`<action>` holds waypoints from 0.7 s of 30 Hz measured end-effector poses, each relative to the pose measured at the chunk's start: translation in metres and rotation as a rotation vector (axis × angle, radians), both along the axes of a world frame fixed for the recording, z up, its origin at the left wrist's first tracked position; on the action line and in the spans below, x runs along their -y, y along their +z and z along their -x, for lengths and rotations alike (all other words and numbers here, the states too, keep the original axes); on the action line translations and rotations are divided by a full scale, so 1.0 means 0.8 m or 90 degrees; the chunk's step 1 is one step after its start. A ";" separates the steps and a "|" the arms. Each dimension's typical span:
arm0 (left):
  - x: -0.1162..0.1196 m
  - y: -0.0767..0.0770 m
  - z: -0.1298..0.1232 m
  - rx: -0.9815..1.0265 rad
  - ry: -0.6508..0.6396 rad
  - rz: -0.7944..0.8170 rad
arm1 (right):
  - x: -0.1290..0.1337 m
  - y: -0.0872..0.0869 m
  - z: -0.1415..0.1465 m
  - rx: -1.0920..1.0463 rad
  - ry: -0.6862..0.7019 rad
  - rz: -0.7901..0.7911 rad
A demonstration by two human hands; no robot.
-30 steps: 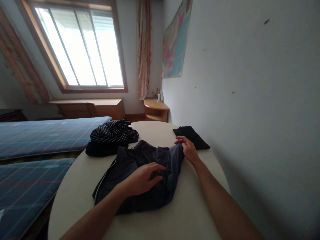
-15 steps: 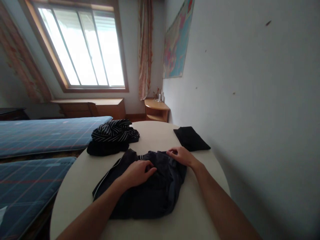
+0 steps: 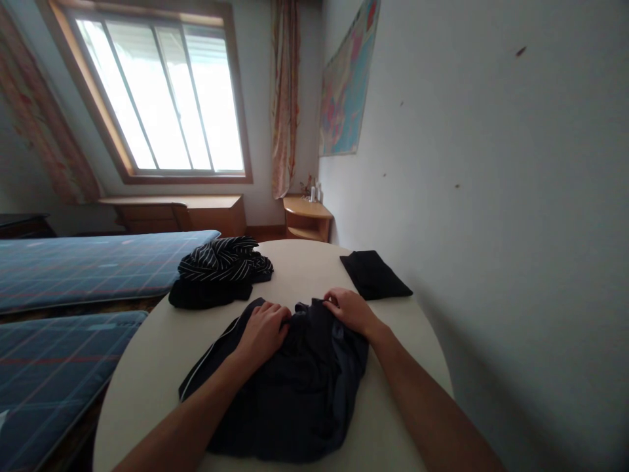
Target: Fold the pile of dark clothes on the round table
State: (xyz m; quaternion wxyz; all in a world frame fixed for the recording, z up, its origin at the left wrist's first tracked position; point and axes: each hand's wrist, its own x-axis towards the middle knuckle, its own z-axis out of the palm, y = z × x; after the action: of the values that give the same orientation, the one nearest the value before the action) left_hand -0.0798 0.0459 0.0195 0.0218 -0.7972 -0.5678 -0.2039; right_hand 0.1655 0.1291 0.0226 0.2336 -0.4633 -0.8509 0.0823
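Note:
A dark navy garment with white piping (image 3: 289, 406) lies bunched on a round pale table (image 3: 147, 367); its exact kind I cannot make out. My left hand (image 3: 263, 331) is closed at its far left edge, fingers bent over the cloth and thumb tucked beside them. Thumb and fingers of my right hand (image 3: 350, 309) pinch the far right edge. Between the two hands the cloth is gathered in folds.
Black-and-white striped cloth (image 3: 221, 259) is heaped over black cloth (image 3: 209, 294) at the table's far left. A folded black cloth (image 3: 376, 275) lies far right, near the white wall (image 3: 515, 262). Blue plaid mattresses (image 3: 88, 269) flank the left side.
My left hand has moved slightly away from me and closed on the garment's far edge. The garment's near edge has spread towards me. My right hand keeps its pinch nearly in place.

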 end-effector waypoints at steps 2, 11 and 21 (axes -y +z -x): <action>-0.002 0.002 0.002 0.046 0.008 -0.092 | -0.002 0.005 -0.006 -0.097 -0.076 -0.076; 0.010 0.009 -0.008 0.028 -0.299 -0.132 | 0.004 0.021 -0.019 -0.217 -0.091 -0.216; 0.014 0.001 -0.018 0.039 -0.220 -0.037 | 0.010 0.000 0.004 0.031 0.251 0.030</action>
State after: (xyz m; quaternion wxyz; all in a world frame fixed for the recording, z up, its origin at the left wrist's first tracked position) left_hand -0.0655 0.0349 0.0203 -0.0078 -0.8753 -0.4166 -0.2454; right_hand 0.1621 0.1209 0.0225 0.1814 -0.2950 -0.9284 0.1348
